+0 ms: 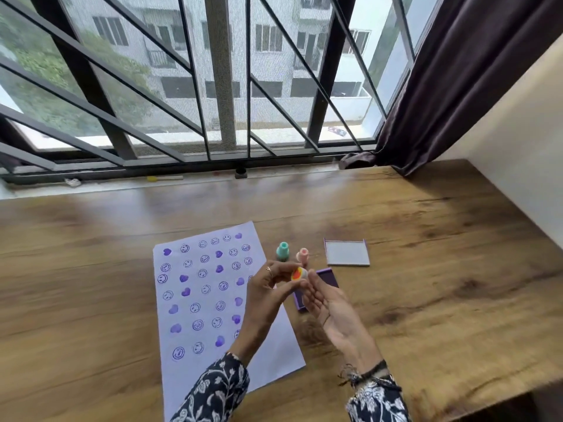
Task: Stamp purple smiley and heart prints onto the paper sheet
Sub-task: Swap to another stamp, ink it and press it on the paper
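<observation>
A white paper sheet (pixel 210 300) lies on the wooden table, covered with several purple smiley and heart prints. My left hand (pixel 268 290) hovers over the sheet's right edge and pinches a small stamp (pixel 299 274) with an orange face turned up toward me. My right hand (pixel 329 306) is palm-up beside it, fingers spread, its fingertips close to the stamp. A purple ink pad (pixel 327 277) lies open beneath my right hand, mostly hidden. A teal stamp (pixel 282 251) and a pink stamp (pixel 303 255) stand upright behind my hands.
The ink pad's lid (pixel 347 252) lies flat at the right of the stamps. A barred window and sill run along the table's far edge, with a dark curtain (pixel 441 86) at the right. A wall borders the table's right side.
</observation>
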Demonstrator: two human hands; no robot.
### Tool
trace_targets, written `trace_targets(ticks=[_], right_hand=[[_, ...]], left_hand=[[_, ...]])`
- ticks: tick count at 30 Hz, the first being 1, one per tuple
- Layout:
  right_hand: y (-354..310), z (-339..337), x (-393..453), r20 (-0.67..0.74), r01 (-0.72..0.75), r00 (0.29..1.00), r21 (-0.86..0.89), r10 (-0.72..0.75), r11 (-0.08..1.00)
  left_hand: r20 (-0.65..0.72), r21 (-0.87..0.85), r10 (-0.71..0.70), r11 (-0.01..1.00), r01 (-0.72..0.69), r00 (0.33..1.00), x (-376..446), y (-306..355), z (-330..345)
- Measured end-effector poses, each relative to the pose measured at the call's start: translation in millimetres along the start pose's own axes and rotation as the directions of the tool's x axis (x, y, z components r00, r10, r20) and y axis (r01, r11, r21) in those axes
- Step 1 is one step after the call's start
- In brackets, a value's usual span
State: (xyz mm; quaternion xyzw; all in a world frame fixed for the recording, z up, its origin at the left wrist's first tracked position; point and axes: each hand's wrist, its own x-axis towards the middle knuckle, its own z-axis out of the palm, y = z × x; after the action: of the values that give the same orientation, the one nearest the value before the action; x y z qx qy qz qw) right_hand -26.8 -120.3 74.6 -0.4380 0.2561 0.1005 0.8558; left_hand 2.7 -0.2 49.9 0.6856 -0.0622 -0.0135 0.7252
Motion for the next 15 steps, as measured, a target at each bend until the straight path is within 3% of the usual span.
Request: trace_targets(ticks=[7,11,15], right_hand=[[9.0,0.4,-3.5,-0.109,-0.047,0.994,-0.167,0.029,0.985],[12.9,-5.6,-4.7,-0.225,-0.092,0.973,-0.134,0.06,0.987],[5.9,-18.6,-6.3,-0.291,0.025,0.952,-0.233,-0.095,0.972]], left_hand=[[0.042,-0.016,-0.06,0.998,0.061,0.997,-11.1,-18.1,-7.4],[0.056,-0.046,-0.096,0.994,0.099,0.994,-17.2,-23.7,-10.1],[0.063,0.068,-0.042,0.997,0.038,0.997,-14.7,-21.3,-14.1]])
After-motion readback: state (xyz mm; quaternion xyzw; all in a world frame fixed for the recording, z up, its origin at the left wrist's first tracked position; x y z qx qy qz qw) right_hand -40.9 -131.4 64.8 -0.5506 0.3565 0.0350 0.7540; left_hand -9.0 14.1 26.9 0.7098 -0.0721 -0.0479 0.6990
